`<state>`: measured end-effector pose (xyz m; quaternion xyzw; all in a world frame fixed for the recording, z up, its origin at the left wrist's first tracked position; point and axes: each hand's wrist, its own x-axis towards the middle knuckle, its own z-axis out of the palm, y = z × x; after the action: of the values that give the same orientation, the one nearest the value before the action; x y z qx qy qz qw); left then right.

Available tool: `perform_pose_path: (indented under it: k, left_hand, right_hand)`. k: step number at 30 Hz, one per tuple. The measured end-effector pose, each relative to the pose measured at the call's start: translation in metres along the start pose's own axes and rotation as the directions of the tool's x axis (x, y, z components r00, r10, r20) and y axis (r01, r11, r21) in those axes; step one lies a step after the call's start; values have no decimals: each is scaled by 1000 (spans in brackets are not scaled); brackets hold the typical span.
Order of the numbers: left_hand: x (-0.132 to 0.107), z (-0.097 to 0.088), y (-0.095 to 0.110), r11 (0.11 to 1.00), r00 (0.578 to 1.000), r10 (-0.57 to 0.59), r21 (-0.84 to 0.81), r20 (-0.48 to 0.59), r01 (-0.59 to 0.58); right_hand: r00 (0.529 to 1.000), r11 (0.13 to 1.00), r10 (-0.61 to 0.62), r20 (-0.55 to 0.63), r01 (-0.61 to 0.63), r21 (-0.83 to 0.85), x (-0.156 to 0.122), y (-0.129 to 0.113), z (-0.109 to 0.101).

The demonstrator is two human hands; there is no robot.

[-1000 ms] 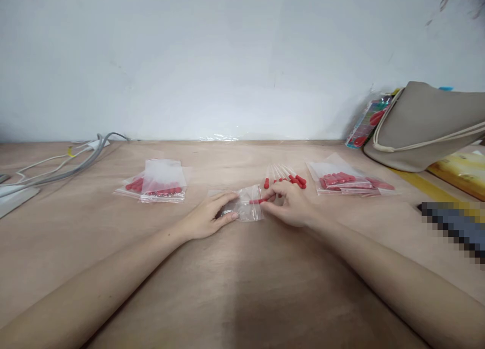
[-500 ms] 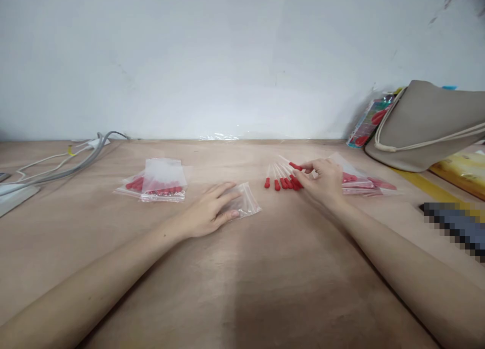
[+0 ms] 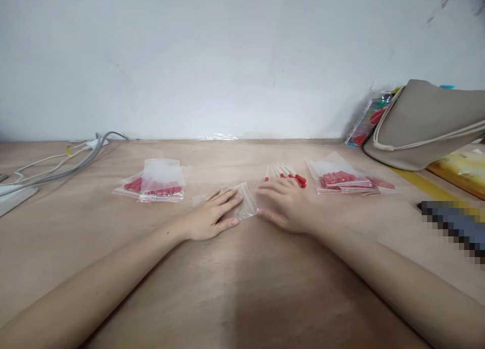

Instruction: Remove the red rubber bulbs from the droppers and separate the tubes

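Clear plastic shows on both sides of the left hand (image 3: 212, 215), where a small zip bag (image 3: 249, 201) lies flat on the bench (image 3: 182, 293), directly under that hand. Its long axis runs roughly left to right, slightly askew, and its zipped end points towards the right hand (image 3: 282, 205). The left hand is flat and spread, pressing on the bag rather than pinching it. The right hand is blurred but looks loosely open, thumb apart from the fingers, with nothing visible in its grasp; whether it touches the zipped edge I cannot tell.

Just beyond the right hand, and clearly nearer to it than to the left, lies a fan of red-ended sticks (image 3: 300, 180). Their pale stems point away towards the wall (image 3: 197, 61), the red ends facing the person, some partly hidden by the fingers.

Further out, filled bags with red contents sit in two piles: a left pile (image 3: 162, 173) and a right pile (image 3: 337, 180). Cables (image 3: 95, 154) trail at the far left; a grey-beige pouch (image 3: 428, 121) leans at the far right beside a bright packet (image 3: 367, 124).
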<state>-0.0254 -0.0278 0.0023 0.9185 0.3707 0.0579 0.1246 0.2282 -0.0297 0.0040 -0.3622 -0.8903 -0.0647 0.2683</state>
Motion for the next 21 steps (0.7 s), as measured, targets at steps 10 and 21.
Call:
perform_pose_path:
  k: [10,21]
  left_hand:
    - [8,-8,-16,911,852,-402,-237,-335,336]
    - [-3,-58,-37,808,715,-583,-177,-387,563]
  right_hand:
    - [981,988,-116,155,98,121,-2,-16,12]
    - [996,988,-88,0,87,129,-7,-15,14]
